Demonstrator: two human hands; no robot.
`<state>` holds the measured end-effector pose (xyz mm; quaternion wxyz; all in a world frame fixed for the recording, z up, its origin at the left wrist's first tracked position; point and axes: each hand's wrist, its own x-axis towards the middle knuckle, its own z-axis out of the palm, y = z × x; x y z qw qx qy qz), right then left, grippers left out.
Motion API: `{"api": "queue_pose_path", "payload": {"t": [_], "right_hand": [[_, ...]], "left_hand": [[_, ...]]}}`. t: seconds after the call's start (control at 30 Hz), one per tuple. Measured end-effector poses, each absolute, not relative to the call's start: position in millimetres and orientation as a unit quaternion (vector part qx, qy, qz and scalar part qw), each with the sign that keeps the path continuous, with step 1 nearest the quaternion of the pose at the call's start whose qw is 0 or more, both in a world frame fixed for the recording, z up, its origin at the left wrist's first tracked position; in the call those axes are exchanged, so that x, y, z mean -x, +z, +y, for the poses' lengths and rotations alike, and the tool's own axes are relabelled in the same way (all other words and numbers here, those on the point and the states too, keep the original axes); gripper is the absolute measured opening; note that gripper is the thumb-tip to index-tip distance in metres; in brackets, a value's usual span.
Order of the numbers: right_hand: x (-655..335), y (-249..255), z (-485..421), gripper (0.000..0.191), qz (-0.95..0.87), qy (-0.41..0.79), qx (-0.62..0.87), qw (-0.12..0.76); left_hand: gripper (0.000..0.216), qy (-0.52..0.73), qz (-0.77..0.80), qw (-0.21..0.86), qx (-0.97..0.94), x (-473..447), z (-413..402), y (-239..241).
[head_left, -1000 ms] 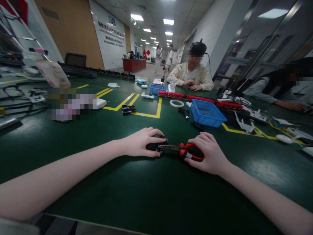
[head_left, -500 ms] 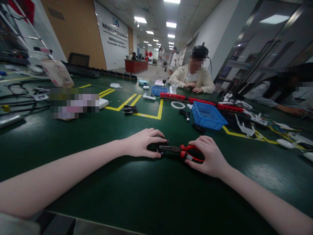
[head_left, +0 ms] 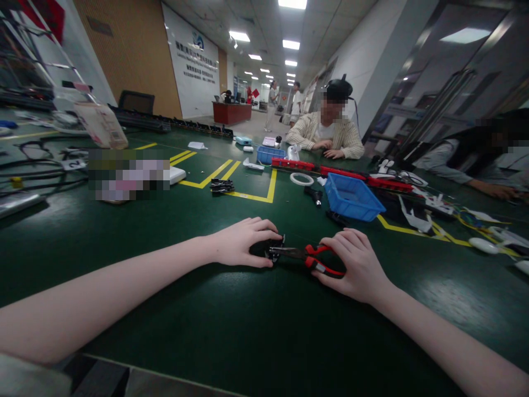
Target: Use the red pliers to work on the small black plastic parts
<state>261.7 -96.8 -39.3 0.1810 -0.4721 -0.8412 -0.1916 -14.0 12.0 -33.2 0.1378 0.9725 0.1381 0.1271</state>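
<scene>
My left hand [head_left: 248,242] grips a small black part [head_left: 276,255] between thumb and fingers, low over the green table [head_left: 231,331]. Much of that part is hidden, so its kind cannot be made out. In my right hand [head_left: 355,264] are long-nose pliers [head_left: 316,260] with red and black handles. Their tips point left and meet the black part; whether the jaws pinch it I cannot tell. Beyond my hands lies a black fitting with a shiny end [head_left: 314,195], and to the left a pile of black pieces [head_left: 222,186].
A blue bin [head_left: 353,197] stands ahead of my right hand, with a red rail [head_left: 343,172] behind it. A white ring [head_left: 301,178] lies nearby. At left are a bottle [head_left: 103,125] and black cables [head_left: 45,165]. A person [head_left: 330,129] sits across; another [head_left: 467,154] works at right.
The view has shifted very slightly. Both hands keep nearly the same place and hold, and the plier handles look about as far apart as before.
</scene>
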Motion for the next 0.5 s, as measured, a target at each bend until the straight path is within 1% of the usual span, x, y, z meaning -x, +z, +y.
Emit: {"api": "queue_pose_path", "payload": {"t": [0.3, 0.4, 0.5], "right_hand": [[-261.9, -38.5, -97.1, 0.044, -0.841, -0.196, 0.47, 0.181], [-261.5, -37.5, -96.7, 0.041, -0.846, -0.165, 0.474, 0.18], [-261.9, -37.6, -95.8, 0.039, -0.849, -0.126, 0.483, 0.175]], "left_hand": [[0.051, 0.129, 0.143, 0.143, -0.971, 14.5, 11.1, -32.3], [0.052, 0.129, 0.145, 0.136, -0.972, 14.1, 10.4, -32.6], [0.059, 0.14, 0.147, 0.141, -0.969, 14.0, 9.4, -33.1]]}}
